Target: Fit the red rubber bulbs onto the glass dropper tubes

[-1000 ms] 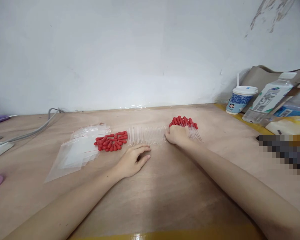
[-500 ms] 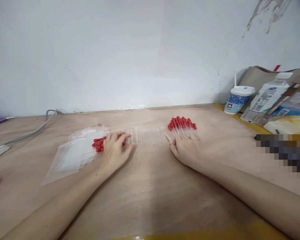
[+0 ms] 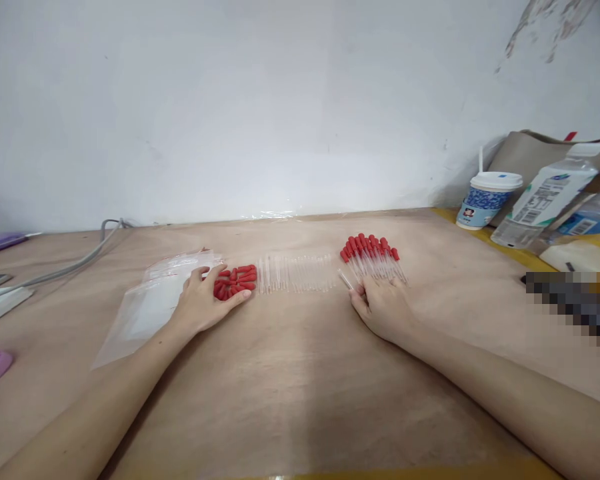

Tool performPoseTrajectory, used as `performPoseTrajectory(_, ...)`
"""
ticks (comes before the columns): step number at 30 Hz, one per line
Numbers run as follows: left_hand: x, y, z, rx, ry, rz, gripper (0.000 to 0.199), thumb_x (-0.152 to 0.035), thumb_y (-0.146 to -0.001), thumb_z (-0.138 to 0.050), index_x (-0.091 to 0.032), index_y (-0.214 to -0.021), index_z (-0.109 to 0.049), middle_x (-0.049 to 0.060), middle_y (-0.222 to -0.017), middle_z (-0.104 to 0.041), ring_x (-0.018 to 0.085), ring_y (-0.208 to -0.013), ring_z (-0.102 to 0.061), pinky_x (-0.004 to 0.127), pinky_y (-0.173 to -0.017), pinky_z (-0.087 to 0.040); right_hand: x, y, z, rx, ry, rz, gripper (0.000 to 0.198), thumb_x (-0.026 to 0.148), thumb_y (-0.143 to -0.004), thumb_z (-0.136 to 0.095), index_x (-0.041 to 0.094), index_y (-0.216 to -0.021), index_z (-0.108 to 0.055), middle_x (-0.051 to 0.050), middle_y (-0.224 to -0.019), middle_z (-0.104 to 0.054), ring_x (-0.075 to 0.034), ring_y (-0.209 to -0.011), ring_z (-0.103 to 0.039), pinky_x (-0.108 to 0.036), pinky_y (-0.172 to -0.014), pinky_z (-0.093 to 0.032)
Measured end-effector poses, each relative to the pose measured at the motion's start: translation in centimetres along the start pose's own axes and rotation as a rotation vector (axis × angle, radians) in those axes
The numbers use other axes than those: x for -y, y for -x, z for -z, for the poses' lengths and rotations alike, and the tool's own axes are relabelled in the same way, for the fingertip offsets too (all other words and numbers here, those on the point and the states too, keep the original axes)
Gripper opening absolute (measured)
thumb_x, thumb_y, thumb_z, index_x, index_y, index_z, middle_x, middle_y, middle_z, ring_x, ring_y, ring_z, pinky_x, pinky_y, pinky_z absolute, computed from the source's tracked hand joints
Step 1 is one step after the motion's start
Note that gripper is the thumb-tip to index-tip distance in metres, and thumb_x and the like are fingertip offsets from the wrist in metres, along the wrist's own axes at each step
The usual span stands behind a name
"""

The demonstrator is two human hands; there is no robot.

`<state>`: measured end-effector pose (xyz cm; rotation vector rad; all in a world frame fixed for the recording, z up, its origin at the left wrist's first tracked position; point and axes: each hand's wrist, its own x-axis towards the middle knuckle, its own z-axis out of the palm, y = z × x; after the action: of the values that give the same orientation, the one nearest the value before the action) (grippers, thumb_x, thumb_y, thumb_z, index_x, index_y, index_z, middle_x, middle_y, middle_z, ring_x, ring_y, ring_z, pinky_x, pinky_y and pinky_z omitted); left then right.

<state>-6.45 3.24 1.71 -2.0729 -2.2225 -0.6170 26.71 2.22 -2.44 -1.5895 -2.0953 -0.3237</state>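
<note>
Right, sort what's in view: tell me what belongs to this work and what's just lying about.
Apparently in use:
loose red bulbs, at the left hand
row of clear tubes
single tube in the right hand's grip
red-topped tubes
clear bags, probably

Apparently just lying about:
paper cup
plastic bottle
grey cable
</note>
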Motion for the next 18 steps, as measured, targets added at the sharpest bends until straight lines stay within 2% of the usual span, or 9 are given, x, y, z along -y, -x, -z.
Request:
performPoseTrajectory(4,0.1,-0.2,-0.8,-0.078,0.137,-0.102,0.066,-0.062,-0.063,-0.057,-0.022,-0.115,-0.054,0.009,-0.113,-0.045,0.028,-0.109,-0.045,0.039,-0.095,-0.037,0.0,0.0,0.0,0.005,-0.004,-0.002,0.021,0.028,-0.083,-0.042,0.017,-0.067,-0.049,0.0,-0.062,-0.059,-0.015,-0.059,-0.051,-0.031,-0.066,-0.024)
performPoseTrajectory(10,-1.2,-1.0,-1.9,-0.153,0.267,-0.066,0.053,-0.056,-0.063,-0.061,-0.019,-0.101,-0.062,0.008,-0.101,-0.051,0.025,-0.104,-0.05,0.038,-0.094,-0.039,0.0,-0.1,0.0,0.012,-0.011,-0.009,0.022,0.03,-0.083,-0.042,0.017,-0.067,-0.049,-0.001,-0.063,-0.059,-0.014,-0.059,-0.051,-0.031,-0.065,-0.024)
performPoseTrajectory(15,-2.7,-1.3,-2.6,-0.141,0.313,-0.138,0.041,-0.051,-0.065,-0.062,-0.018,-0.09,-0.064,0.008,-0.098,-0.054,0.023,-0.102,-0.051,0.036,-0.093,-0.04,0.1,-0.1,0.2,0.033,-0.01,-0.031,0.022,0.03,-0.083,-0.044,0.017,-0.066,-0.05,-0.001,-0.063,-0.06,-0.015,-0.059,-0.051,-0.031,-0.065,-0.024)
performPoseTrajectory(18,-2.8,-1.2,-2.6,-0.133,0.354,-0.158,0.039,-0.05,-0.066,-0.063,-0.019,-0.09,-0.064,0.007,-0.098,-0.055,0.022,-0.1,-0.052,0.036,-0.092,-0.041,0.1,-0.1,0.1,0.031,-0.004,-0.032,0.022,0.03,-0.082,-0.044,0.017,-0.066,-0.05,-0.001,-0.064,-0.06,-0.015,-0.06,-0.051,-0.031,-0.066,-0.023)
